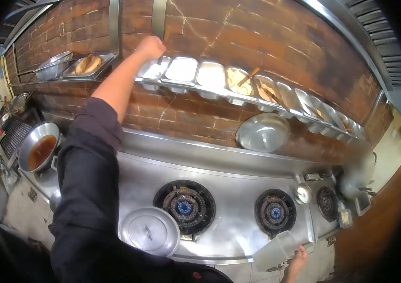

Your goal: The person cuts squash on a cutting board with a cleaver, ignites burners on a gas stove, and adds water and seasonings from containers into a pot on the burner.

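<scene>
My left hand (pixel 152 48) reaches up in its dark sleeve over the leftmost metal pan (pixel 152 70) on the wall rail. Its fingers are closed, and a small dark piece, perhaps a handle, shows beneath them; what it belongs to is hidden. Low on the right, my right hand (pixel 298 258) grips the edge of a translucent plastic container (pixel 273 252), tilted beyond the front edge of the stove. Beside the left pan, two more metal pans (pixel 181 69) look pale inside, but glare hides what they hold. Farther along, a pan of pale yellow pieces (pixel 239 81) has a utensil in it.
Two burners (pixel 184 207) (pixel 276 213) show blue centres. A round lid (pixel 149 231) lies on the steel stovetop, and another lid (pixel 263 133) leans against the wall. At left stands a wok of brown liquid (pixel 41 152). A blurred person (pixel 358 165) is at far right.
</scene>
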Demonstrator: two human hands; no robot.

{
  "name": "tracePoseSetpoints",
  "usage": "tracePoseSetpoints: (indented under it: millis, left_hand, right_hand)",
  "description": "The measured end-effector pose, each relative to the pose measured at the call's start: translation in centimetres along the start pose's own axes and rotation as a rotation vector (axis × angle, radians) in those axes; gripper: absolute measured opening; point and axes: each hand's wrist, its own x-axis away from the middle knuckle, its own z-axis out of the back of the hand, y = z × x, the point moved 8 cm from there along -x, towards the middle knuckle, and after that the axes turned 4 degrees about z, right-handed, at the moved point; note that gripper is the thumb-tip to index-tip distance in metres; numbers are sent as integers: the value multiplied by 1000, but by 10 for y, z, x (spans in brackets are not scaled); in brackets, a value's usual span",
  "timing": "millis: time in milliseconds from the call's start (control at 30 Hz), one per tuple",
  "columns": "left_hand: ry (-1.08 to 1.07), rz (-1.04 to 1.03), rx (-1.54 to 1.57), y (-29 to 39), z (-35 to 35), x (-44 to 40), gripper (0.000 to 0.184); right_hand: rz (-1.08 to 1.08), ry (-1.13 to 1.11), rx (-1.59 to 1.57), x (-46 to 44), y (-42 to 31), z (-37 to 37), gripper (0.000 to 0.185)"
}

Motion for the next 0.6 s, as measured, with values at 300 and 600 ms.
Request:
tracePoseSetpoints:
  millis: [300,600]
  left_hand:
    - [-34,228,609,-21,39,79,23]
    - [54,245,824,-55,24,96,11]
  right_hand:
    - [-95,-51,47,8,10,-20,30]
    - [-46,-162,29,5,14,-37,30]
